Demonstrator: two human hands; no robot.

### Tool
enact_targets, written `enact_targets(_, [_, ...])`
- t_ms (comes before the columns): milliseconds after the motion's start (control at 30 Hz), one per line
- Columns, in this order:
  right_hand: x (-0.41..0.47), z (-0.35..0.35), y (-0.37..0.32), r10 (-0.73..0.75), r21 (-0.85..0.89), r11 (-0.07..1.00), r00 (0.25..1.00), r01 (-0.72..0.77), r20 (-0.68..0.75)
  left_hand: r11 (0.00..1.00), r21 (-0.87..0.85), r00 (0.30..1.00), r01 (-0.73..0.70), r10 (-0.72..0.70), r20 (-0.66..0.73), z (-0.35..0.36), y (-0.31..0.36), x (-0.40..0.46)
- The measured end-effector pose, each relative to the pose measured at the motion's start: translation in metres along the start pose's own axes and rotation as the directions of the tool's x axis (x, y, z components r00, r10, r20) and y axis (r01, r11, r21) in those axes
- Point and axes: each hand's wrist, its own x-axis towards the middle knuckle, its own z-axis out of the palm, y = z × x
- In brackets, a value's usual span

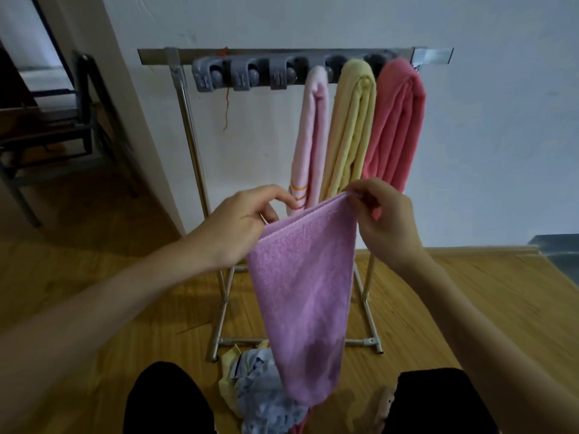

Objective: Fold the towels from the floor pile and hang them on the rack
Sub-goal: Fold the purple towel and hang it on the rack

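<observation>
both hands' fingers [360, 195] pinch purple towel [304, 296] edge.

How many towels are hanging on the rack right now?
3, side by side at the rack's right end: pale pink towel, yellow towel, coral towel. None appears hidden.

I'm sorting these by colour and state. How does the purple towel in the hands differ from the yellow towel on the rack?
The purple towel is held up by its top edge, pinched by the left hand and the right hand; the yellow towel hangs from a grey clip on the rack, untouched. The purple towel hangs as a flat sheet, while the yellow towel is folded into a narrow, thick strip. Both are terry cloth and hang downward.
</observation>
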Motion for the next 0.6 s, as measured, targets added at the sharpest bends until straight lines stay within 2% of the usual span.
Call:
enact_targets(133, [0.005, 0.008, -0.003, 0.016, 0.047, 0.999, 0.999, -0.017, 0.034, 0.998, 0.011, 0.982, -0.067, 0.064, 0.181, 0.002, 0.000, -0.006])
enact_targets(267, [0.007, 0.014, -0.007, -0.001, 0.081, 0.997, 0.998, -0.004, 0.065, 0.995, 0.079, 0.963, -0.060, 0.036, 0.268, -0.002, -0.004, -0.008])
enact_targets(400, [0.006, 0.020, -0.007, 0.000, 0.095, 0.995, 0.997, -0.007, 0.074, 0.998, 0.054, 0.893, -0.041, 0.012, 0.450, -0.008, 0.001, -0.009])
enact_targets(500, [0.004, 0.024, -0.008, -0.024, 0.104, 0.994, 0.995, 0.014, 0.102, 0.960, 0.203, 0.831, -0.195, 0.052, 0.553, -0.010, 0.003, -0.006])
enact_targets(600, [0.002, 0.026, -0.008, -0.022, 0.109, 0.994, 0.995, 0.011, 0.102, 0.865, 0.323, 0.859, -0.384, 0.206, 0.468, -0.009, 0.001, -0.003])
